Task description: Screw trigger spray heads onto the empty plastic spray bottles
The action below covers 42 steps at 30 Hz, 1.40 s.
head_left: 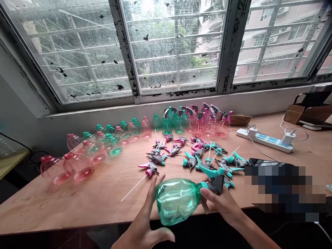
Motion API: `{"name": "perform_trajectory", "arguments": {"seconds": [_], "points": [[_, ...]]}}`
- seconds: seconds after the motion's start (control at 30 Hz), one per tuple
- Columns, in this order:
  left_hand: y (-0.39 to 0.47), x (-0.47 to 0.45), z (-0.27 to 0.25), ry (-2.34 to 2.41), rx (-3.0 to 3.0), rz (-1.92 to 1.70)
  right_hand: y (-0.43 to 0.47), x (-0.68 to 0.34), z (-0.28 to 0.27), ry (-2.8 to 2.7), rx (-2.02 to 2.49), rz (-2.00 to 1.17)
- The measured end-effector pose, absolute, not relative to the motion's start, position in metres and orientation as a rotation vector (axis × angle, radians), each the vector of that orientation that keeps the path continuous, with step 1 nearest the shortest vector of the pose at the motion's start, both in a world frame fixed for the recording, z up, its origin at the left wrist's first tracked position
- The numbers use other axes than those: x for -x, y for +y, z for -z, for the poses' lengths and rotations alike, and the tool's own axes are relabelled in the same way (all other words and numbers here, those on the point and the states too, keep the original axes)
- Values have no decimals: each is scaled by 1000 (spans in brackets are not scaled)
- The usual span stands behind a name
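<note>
Holding one green spray bottle (177, 204) on its side over the front edge of the table (109, 207), base to the left, teal-and-gray spray top (218, 181) to the right. Clamped at the neck by the right hand (224, 200), with thumb against the collar. Spread wide beside the base with the left hand (142, 223), thumb and fingers apart (can't tell if touching).

Counting open bottles from near the left edge round to the back edge: seven open green bottles (114, 147), about nine open pink bottles (80, 169) (overlapping, so rough). Along the middle of the back edge: two fitted green bottles (166, 125), at least four fitted pink bottles (198, 128), with more behind partly hidden.

Scattered mid-surface, between back and front edges: well over ten loose spray tops (191, 161), pink-gray and teal-gray (too tangled for an exact count). Pointing from one pink-gray top toward the front edge: one thin white tube (133, 188).

Toward the back right corner: one white power strip (267, 141) with two plugs (287, 139), one cardboard box (295, 114), one low cardboard tray (240, 120). Nearer the right front: one dark item (272, 162), partly pixelated.
</note>
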<state>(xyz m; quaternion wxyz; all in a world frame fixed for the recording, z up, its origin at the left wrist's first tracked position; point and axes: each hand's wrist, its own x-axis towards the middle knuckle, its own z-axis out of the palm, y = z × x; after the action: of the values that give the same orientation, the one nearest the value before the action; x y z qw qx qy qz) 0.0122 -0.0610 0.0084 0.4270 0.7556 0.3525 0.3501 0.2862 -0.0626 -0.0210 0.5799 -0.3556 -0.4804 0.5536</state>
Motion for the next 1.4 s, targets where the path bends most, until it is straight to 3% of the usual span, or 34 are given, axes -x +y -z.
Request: {"name": "perform_trajectory", "arguments": {"seconds": [0.13,0.37,0.67,0.93,1.0,1.2,1.27,1.4], "points": [[-61,-11,-11,874,-1872,-818,-69,-286,17,-1169,823,-1237],[-61,-19,-6,854,-2132,-1135,-62,-278,19,-1066,850,-1476],[-60,-7,-14,930,-1762,-810,-79,-282,21,-1383,902,-979],[-68,-16,-16,816,-2102,-1217,-76,-254,13,-834,790,-1680],[-69,-14,-17,798,-1957,-1172,-80,-251,15,-851,778,-1672],[-62,-1,-16,776,-1639,-958,-88,-265,17,-1351,824,-1170],[-59,-3,-14,777,-1711,-967,-84,-266,14,-1299,842,-1198],[-56,-12,-10,716,-2198,-1177,-75,-256,13,-943,865,-1584]]}}
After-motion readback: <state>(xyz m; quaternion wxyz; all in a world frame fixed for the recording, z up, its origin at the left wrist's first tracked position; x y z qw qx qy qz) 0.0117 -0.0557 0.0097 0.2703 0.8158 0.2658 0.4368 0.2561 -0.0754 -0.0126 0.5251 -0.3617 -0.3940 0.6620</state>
